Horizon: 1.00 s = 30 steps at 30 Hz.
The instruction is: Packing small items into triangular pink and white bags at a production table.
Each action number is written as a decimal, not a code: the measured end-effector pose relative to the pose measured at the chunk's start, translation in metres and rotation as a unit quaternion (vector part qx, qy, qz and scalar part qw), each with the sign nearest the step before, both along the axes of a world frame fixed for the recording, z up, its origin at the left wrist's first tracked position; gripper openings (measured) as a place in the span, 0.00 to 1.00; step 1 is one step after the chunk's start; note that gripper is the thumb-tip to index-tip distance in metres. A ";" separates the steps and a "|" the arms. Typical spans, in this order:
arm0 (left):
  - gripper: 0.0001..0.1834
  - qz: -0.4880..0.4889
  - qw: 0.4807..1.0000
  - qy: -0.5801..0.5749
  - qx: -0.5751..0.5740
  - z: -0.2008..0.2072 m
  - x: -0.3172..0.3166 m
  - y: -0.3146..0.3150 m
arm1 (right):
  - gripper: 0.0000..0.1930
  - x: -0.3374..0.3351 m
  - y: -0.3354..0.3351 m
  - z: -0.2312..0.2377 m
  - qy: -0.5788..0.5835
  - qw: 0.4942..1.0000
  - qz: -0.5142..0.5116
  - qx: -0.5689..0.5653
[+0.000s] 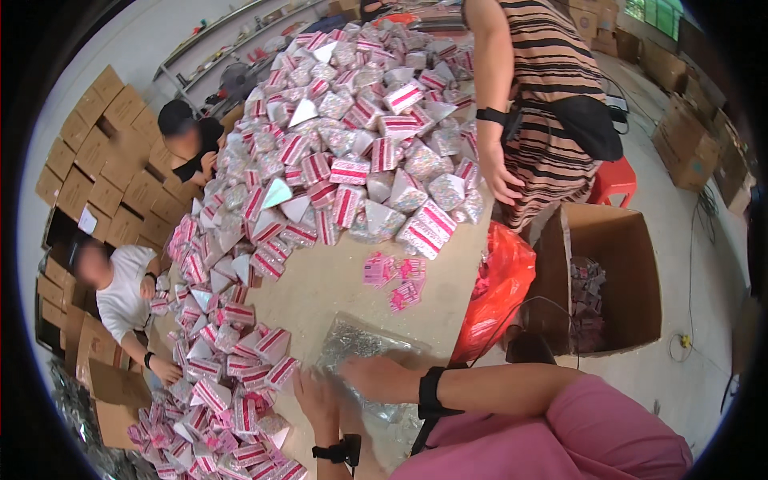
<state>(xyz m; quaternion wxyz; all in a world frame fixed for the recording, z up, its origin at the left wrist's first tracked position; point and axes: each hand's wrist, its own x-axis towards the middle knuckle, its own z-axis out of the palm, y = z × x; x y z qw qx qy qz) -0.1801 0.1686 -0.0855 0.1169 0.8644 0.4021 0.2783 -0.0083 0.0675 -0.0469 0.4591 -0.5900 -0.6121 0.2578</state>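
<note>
Flat transparent plastic bags [340,334] lie in a stack at the table's near edge, in front of me. My right hand [376,378] reaches in over them from the right, its fingers smeared by motion. Close beside it, my left hand [318,400] is raised next to the near part of the packet pile; it too is blurred. Whether either hand holds something I cannot tell. Beyond the bags lie several small pink printed cards [406,282]. Silvery packets with pink-and-white striped headers [429,230] form a big heap along the table's left and far sides.
On the left, a person in white [124,292] and one in black [196,148] touch the heap. A person in a striped dress [552,96] stands at the far right. A red plastic bag [502,280] hangs at the table's right edge beside an open carton [632,300].
</note>
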 end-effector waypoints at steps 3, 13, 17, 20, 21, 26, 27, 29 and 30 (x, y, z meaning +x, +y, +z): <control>0.18 -0.015 0.999 0.000 -0.034 0.007 -0.003 -0.009 | 0.08 0.005 0.000 -0.004 0.023 0.999 0.004 -0.040; 0.19 -0.055 0.997 -0.014 -0.049 0.027 -0.001 -0.040 | 0.06 0.008 -0.001 -0.022 0.081 0.997 0.000 -0.006; 0.19 -0.073 0.995 -0.033 -0.054 0.029 0.004 -0.047 | 0.06 0.012 0.000 -0.017 0.061 0.996 0.003 -0.068; 0.18 -0.082 0.994 -0.033 -0.064 0.030 0.003 -0.046 | 0.05 0.015 -0.004 -0.009 0.088 0.993 0.000 -0.078; 0.17 -0.078 0.994 -0.033 -0.071 0.033 0.003 -0.049 | 0.05 0.015 -0.009 0.002 0.088 0.991 0.001 -0.102; 0.15 -0.066 0.993 -0.045 -0.087 0.039 0.001 -0.053 | 0.05 0.008 -0.015 -0.001 0.009 0.998 -0.014 -0.053; 0.14 -0.068 0.992 -0.050 -0.090 0.040 0.003 -0.053 | 0.05 0.011 -0.015 -0.001 0.005 0.999 -0.014 -0.045; 0.13 -0.078 0.989 -0.068 -0.104 0.044 0.005 -0.054 | 0.05 0.013 -0.018 0.001 0.029 0.997 -0.018 -0.063; 0.13 -0.086 0.986 -0.082 -0.116 0.047 0.007 -0.056 | 0.05 0.015 -0.020 -0.002 0.046 0.997 -0.015 -0.055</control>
